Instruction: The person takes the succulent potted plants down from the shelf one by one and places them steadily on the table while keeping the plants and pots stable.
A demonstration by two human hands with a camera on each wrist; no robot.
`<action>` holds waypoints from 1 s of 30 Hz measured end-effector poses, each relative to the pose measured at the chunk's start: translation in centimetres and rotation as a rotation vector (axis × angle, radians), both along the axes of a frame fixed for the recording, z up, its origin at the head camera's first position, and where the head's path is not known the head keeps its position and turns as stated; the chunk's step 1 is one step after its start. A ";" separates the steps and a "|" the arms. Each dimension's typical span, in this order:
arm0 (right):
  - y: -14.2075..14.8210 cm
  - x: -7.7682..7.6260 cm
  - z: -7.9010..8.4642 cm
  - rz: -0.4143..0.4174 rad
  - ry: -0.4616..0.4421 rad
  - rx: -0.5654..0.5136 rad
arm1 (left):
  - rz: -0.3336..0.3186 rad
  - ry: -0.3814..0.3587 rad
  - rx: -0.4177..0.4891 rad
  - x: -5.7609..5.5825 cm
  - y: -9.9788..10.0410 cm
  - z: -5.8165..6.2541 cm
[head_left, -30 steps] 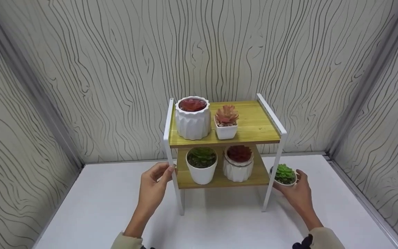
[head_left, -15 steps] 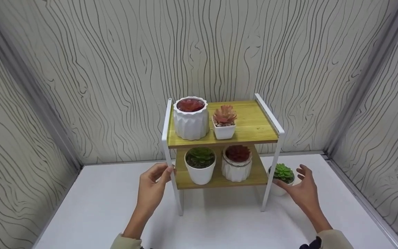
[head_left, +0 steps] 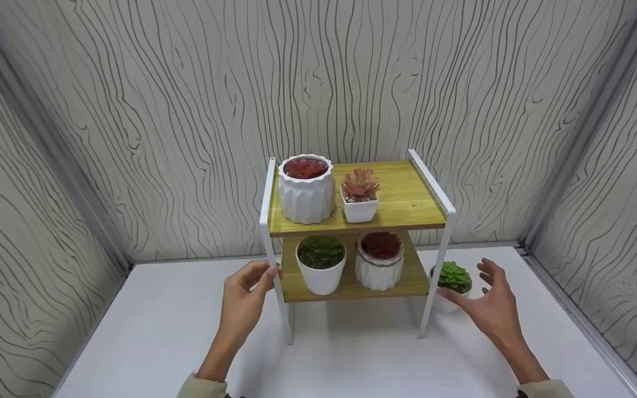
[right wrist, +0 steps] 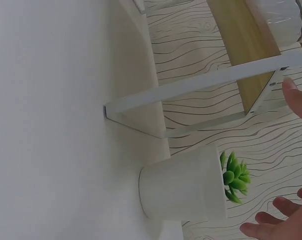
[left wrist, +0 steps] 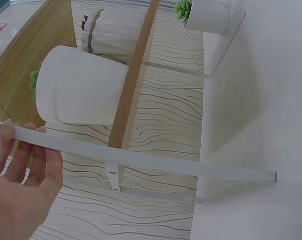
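My left hand (head_left: 243,293) pinches the shelf (head_left: 401,204) by its leg (left wrist: 160,161). My right hand (head_left: 494,307) is spread near a white pot (right wrist: 185,185) with a green plant (right wrist: 235,179) inside, on the counter (head_left: 158,326) at the shelf's four o'clock.

The right hand (right wrist: 285,226) is just apart from a white pot (right wrist: 183,187) of green leaves (right wrist: 235,177), which stands near an edge of the table (right wrist: 56,125), beside a white shelf leg (right wrist: 190,85).

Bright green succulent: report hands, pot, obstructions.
Left hand gripping left shelf leg. Right hand empty, beside white pot. Bright green succulent upright on table. Right shelf leg partly hides pot, head view.
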State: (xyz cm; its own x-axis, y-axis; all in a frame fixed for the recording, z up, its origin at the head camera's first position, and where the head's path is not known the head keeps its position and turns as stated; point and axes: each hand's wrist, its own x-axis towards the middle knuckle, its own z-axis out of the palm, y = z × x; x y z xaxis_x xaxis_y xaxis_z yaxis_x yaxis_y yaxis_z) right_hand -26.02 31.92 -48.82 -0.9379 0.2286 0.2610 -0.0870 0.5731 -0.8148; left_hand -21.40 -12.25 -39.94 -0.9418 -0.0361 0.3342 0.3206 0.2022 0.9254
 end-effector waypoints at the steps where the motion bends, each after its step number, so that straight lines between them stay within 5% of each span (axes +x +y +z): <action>1: 0.0 0.2 0.2 0.001 0.007 -0.001 | -0.001 -0.001 0.005 0.0 0.0 0.0; 9: -0.8 1.9 2.3 -0.036 0.077 0.036 | 0.004 -0.016 0.004 0.0 0.1 -0.1; 21: -2.8 5.0 6.3 0.016 0.101 0.074 | 0.003 0.022 0.018 -0.2 0.0 -0.4; 30: -4.3 6.2 8.7 0.011 0.261 -0.050 | 0.000 0.000 0.021 -0.2 -0.1 -0.5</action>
